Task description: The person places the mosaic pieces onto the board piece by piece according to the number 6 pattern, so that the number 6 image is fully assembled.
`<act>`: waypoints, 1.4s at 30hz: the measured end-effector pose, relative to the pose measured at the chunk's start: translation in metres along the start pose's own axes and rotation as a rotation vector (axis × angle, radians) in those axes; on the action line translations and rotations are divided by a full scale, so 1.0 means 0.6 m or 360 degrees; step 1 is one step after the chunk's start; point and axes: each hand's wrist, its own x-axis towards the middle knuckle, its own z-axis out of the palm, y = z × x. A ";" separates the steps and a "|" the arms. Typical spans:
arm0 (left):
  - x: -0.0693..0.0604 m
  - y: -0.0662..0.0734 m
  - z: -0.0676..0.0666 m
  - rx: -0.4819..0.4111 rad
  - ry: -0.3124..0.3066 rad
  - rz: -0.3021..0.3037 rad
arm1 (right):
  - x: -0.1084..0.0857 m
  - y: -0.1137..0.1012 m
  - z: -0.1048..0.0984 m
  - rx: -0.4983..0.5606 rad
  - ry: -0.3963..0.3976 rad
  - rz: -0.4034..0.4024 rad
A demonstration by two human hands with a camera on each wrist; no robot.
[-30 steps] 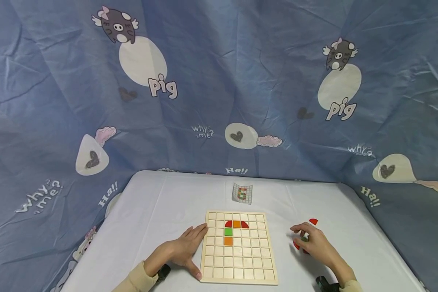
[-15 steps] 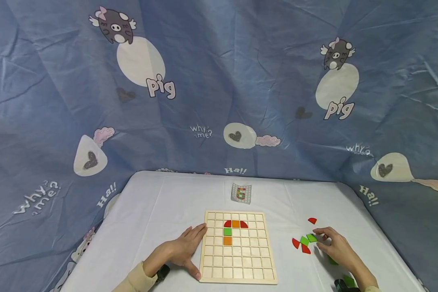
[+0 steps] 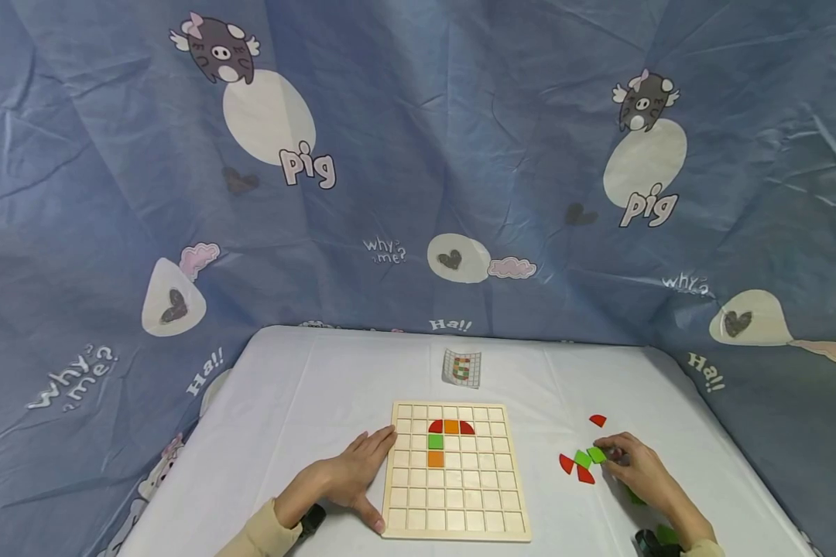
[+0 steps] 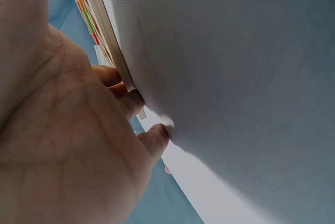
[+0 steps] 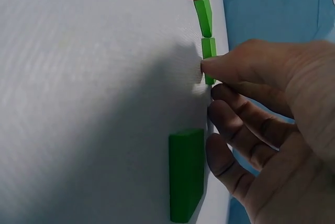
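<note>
My left hand (image 3: 351, 473) rests against the left side of a wooden grid board (image 3: 460, 524), thumb at its near left corner and fingers along the edge. Red quarter-circle, orange and green tiles sit in some of the board's cells. At the right, my right hand (image 3: 644, 473) pinches a green square tile (image 3: 596, 455) between thumb and fingers, on the table; in the right wrist view the thumb lies on that tile (image 5: 208, 47). Touching or close beside it are another green tile (image 3: 582, 459) and red quarter-circle tiles (image 3: 586, 475).
Beyond the board lies a small pattern card (image 3: 462, 369). A lone red tile (image 3: 597, 421) is past my right fingers. A larger green block (image 5: 186, 177) lies under my right palm, and another green tile (image 3: 666, 535) is near the right wrist. A blue printed curtain (image 3: 390, 155) hangs behind the table.
My right hand has moved right and slightly toward me, off the red and green tiles it covered, and now holds the rightmost green tile of the cluster. The left hand stays put.
</note>
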 end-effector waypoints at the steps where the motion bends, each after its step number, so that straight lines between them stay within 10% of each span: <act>1: 0.000 0.000 0.000 -0.0001 0.0001 -0.0001 | 0.001 0.000 0.001 -0.0007 0.0006 0.0003; 26: 0.000 0.000 0.000 0.0024 -0.0004 -0.0019 | 0.003 -0.012 0.004 0.0009 0.0078 0.0061; 42: 0.000 0.001 -0.002 -0.0011 -0.0004 -0.0015 | 0.006 -0.075 0.007 0.0104 0.0173 -0.0291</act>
